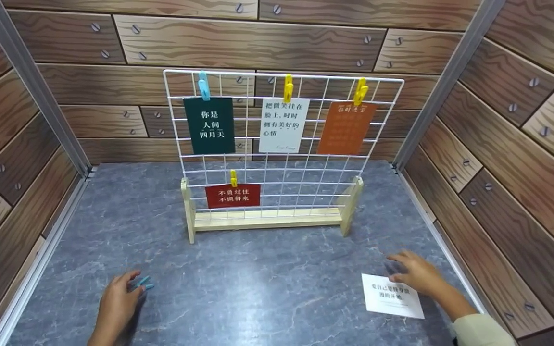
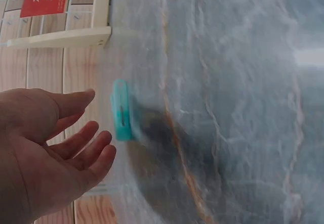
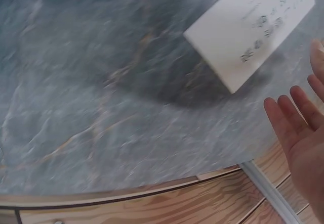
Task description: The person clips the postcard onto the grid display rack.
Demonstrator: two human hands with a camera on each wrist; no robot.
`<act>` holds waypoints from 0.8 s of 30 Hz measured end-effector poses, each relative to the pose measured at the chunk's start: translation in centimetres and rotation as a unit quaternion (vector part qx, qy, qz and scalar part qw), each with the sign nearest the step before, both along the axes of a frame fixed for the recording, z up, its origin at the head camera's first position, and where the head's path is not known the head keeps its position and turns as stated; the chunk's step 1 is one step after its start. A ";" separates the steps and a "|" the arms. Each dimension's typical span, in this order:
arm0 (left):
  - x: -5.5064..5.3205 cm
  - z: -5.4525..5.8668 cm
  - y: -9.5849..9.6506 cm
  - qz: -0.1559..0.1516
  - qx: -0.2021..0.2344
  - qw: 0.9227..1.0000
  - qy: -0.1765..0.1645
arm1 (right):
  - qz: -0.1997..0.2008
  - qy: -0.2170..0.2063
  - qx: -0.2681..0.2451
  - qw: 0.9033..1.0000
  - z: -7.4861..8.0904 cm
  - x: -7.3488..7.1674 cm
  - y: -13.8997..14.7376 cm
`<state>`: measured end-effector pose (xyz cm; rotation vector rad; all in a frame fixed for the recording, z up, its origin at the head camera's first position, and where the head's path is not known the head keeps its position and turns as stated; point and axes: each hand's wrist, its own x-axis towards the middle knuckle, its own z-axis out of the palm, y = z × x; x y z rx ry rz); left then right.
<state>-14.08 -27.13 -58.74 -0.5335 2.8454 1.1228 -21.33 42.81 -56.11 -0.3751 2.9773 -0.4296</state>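
At the front left, my left hand (image 1: 119,299) is beside a light blue clothespin (image 1: 144,282) on the table. The left wrist view shows the clothespin (image 2: 121,110) just beyond the thumb and loosely bent fingers, with a gap between. On the right lies a white card (image 1: 392,296) with dark lettering. Over its upper right edge hovers my right hand (image 1: 417,273), its fingers relaxed and parted. In the right wrist view the card (image 3: 253,34) is in front of the fingertips, with nothing held in the right hand (image 3: 304,133).
A white wire grid (image 1: 315,175) stands on a wooden base (image 1: 267,220) at the middle back. Clothespins hold a dark green card (image 1: 209,142), a white card (image 1: 284,142), an orange card (image 1: 346,129) and a red card (image 1: 232,195) on it. Wood-patterned walls enclose the table.
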 end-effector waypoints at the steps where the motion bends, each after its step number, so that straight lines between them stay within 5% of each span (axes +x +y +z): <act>1: -0.1 -0.1 -0.1 -0.002 -0.003 1.000 -0.003 | -0.001 -0.007 0.006 1.000 0.0 0.1 0.3; 13: -0.9 -1.0 0.0 -0.040 -0.070 0.996 -0.042 | -0.023 -0.081 0.054 0.995 -0.7 0.7 2.0; 24: -1.6 -1.5 0.8 -0.040 -0.110 0.992 -0.052 | -0.026 -0.065 0.035 0.997 -1.8 1.0 1.8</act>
